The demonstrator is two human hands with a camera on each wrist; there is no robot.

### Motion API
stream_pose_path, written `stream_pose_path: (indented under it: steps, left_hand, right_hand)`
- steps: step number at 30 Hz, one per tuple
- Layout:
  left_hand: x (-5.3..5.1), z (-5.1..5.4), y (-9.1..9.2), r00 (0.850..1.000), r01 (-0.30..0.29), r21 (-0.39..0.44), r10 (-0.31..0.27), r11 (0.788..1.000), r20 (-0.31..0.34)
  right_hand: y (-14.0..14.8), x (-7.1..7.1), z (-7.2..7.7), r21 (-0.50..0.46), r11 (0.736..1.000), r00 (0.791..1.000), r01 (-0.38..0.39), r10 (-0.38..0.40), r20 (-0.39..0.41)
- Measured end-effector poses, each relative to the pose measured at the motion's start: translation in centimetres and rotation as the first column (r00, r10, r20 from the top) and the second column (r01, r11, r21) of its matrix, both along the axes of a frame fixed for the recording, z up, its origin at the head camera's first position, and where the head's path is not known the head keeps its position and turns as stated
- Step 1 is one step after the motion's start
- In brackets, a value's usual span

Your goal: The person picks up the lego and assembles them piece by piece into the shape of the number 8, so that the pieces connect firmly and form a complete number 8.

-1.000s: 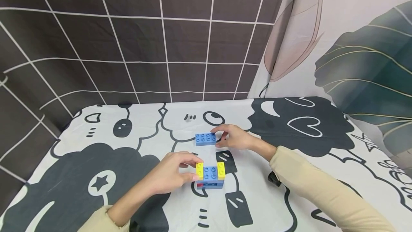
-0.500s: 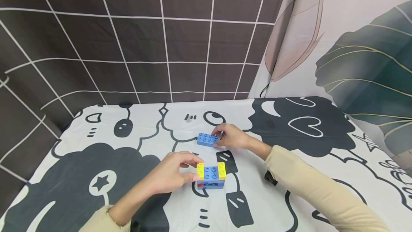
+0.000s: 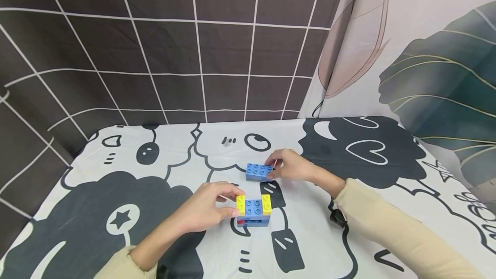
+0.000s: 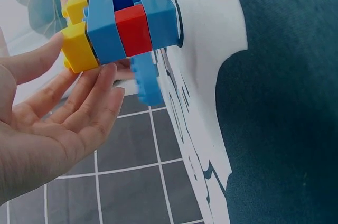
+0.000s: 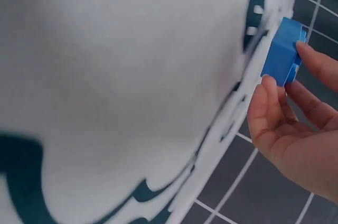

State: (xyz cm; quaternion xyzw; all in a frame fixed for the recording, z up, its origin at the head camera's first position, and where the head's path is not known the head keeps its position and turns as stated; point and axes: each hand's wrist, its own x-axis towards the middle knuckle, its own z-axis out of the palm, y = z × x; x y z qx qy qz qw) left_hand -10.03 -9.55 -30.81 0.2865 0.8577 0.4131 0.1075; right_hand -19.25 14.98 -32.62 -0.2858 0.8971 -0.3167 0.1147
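Note:
My left hand pinches the left yellow brick on top of a small stack of toy building bricks. Two yellow bricks flank the blue studs on its top. In the left wrist view a red brick shows between two blue layers. Farther back, my right hand grips a loose blue building brick by its right end, studs up. In the right wrist view, thumb and fingers are around that brick. Whether it touches the cloth is hard to tell.
A white cloth with black cartoon drawings covers the surface. Behind it hangs dark grid-patterned fabric. A leaf-print curtain hangs at the back right. A black strap piece shows by the right sleeve.
My right hand has taken hold of the loose blue brick and shifted it right and slightly nearer; it turned a little on the way. The left hand and stack stay in place.

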Motion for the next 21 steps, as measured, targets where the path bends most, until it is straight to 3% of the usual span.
stream_pose_path:
  steps: [8,14,21]
  left_hand:
    - [0.0,0.0,-0.1,1.000,0.004,-0.007,-0.004,1.000,0.003]
    - [-0.1,-0.1,0.0,1.000,0.002,0.001,-0.002,1.000,0.001]
    - [0.0,-0.1,-0.2,1.000,0.015,0.013,-0.015,1.000,-0.005]
  right_hand:
    - [1.2,2.2,3.1,-0.093,0.994,0.998,-0.057,0.059,0.021]
    - [1.5,4.6,5.2,-0.144,0.976,0.987,-0.163,0.162,-0.015]
    - [0.9,6.6,5.6,-0.186,0.955,0.972,-0.233,0.230,-0.040]
